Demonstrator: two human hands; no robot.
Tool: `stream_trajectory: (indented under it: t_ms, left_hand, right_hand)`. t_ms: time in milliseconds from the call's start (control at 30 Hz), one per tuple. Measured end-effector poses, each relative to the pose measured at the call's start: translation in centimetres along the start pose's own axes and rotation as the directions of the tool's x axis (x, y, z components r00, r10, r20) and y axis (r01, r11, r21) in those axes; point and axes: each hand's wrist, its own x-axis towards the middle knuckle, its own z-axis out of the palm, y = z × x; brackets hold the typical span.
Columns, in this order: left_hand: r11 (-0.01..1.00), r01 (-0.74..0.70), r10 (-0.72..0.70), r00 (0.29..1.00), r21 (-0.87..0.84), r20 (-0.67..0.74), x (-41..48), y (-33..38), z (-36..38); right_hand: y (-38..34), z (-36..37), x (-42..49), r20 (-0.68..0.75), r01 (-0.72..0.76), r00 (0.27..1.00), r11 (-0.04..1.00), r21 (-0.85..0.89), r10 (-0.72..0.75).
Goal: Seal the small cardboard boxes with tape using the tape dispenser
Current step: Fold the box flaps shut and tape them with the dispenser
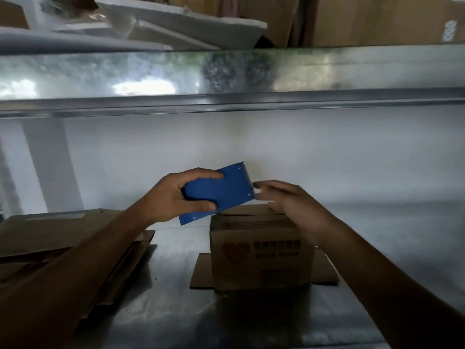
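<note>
While left hand (171, 197) fingers clasp the tape dispenser (224, 190), right hand (292, 201) fingers lie straight over the cardboard box (259, 258).

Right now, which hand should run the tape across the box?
Left: the left hand grips the blue tape dispenser just above the small box; the right hand is open at the box top, holding nothing.

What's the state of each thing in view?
Small brown cardboard box: upright on flat cardboard sheet, top looks closed.
Blue plastic tape dispenser: gripped by left hand, tilted over box.
Right hand: above box top, at dispenser's end; blurred, grip unclear.
Flattened brown cardboard stack: lying flat, left.
</note>
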Motion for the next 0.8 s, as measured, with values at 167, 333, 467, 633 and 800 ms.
stream_trajectory:
  t_ms: [167, 333, 467, 633, 800]
  left_hand:
    - [0.992, -0.092, 0.088, 0.995, 0.088, 0.045, 0.4, 0.0, 1.1]
    - [0.962, -0.208, 0.200, 0.978, 0.177, 0.060, 1.0, 0.4, 2.0]
    - [0.950, -0.251, 0.245, 0.968, 0.186, 0.054, 1.3, 0.6, 2.4]
    - [0.943, -0.262, 0.255, 0.965, 0.205, 0.064, 1.2, 0.0, 2.2]
    - [0.925, -0.277, 0.269, 0.961, 0.260, 0.066, 1.3, -0.4, 2.0]
  right_hand:
    - [0.5, -1.4, 0.1, -0.004, -0.031, 0.999, 0.992, 0.119, 0.032]
    - [0.6, -0.9, 0.0, 0.025, -0.012, 1.000, 0.986, 0.167, 0.008]
    - [1.0, -1.4, 0.2, 0.083, 0.003, 0.996, 0.980, 0.197, -0.020]
    - [1.7, -1.3, 0.7, 0.029, 0.110, 0.993, 0.975, 0.193, -0.118]
    - [1.7, -1.5, 0.3, -0.028, 0.154, 0.988, 0.957, 0.244, -0.151]
